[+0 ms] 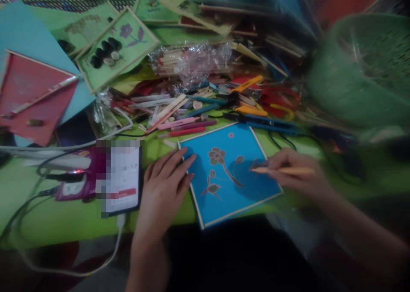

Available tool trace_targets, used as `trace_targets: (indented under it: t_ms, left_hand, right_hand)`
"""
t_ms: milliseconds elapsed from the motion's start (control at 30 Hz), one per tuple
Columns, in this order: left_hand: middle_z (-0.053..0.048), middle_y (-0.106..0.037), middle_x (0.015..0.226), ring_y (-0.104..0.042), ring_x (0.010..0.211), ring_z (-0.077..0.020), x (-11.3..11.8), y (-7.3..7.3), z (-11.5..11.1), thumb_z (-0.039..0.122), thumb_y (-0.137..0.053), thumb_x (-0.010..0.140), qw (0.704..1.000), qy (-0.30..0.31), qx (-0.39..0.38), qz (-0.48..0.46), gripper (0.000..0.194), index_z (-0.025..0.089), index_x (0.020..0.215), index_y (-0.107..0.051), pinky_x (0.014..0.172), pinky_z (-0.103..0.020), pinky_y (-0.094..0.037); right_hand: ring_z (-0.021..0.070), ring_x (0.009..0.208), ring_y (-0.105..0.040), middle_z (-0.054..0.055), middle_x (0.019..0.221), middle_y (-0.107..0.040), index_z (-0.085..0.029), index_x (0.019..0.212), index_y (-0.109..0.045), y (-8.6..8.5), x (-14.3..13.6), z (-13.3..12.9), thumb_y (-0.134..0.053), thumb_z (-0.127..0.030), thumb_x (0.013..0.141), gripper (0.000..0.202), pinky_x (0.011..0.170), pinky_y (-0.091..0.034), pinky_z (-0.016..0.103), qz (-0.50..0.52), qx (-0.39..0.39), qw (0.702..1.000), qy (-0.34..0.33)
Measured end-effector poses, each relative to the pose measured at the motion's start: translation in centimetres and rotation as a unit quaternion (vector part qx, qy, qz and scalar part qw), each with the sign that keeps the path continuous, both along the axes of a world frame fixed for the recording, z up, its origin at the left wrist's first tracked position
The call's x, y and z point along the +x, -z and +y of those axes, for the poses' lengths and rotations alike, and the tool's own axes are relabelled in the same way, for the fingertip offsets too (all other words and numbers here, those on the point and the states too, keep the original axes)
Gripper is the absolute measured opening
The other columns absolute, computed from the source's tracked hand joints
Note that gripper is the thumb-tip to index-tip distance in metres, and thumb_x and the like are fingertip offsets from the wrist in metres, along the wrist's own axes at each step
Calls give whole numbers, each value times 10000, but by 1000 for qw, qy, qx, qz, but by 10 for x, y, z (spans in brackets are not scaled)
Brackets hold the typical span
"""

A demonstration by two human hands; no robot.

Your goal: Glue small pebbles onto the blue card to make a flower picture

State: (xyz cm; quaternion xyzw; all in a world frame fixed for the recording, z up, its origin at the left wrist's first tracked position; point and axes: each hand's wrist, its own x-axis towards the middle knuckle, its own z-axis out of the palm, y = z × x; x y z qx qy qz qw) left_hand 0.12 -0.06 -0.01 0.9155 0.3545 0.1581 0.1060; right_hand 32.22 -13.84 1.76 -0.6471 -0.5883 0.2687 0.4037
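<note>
Tabletop green and crowded. Blue board, pale-edged and with a flower design, lies at the near edge between the hands. Left hand laid over its left edge, fingers slightly parted; right hand pinches an orange pen, tip at the board's right part; cannot tell whether it touches. Close behind the board, a heap: pink marker, red marker, yellow cutter, red-handled scissors, loose sticks. A dark blue tool lies just beyond the board's far edge. Left of the left hand, near it, phone, partly pixelated, with a white cable hanging over the edge; beside it a purple device with cords. Far left, red board on blue sheet. Green board, framed, bears black and white stones. Containers: clear wrapper, crumpled, with red-and-pale sticks in it; green basket, far right, perforated, contents too blurred to tell.
</note>
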Motion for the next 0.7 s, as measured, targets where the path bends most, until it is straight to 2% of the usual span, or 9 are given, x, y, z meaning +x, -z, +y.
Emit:
trace_targets:
  t_ms: [400, 700]
  left_hand:
    - [-76, -643, 1552, -589, 1422, -374, 0, 0, 0, 294, -509, 1106, 1000, -5, -2, 0, 347, 261, 1413, -667, 1119, -625, -486]
    - [-67, -640, 1557, -582, 1433, -365, 0, 0, 0, 297, -516, 1103, 1000, -9, -11, -4, 348, 281, 1417, -663, 1136, -620, -477]
  right_hand:
    - [146, 518, -695, 2, 694, -772, -241, 796, -723, -6, -3, 3, -772, -271, 849, 78, 455, -508, 206, 6, -15, 1000, 9]
    - [144, 507, -679, 2, 698, -771, -244, 807, -720, -4, -2, 2, -763, -268, 850, 65, 456, -506, 216, 4, -18, 1000, 10]
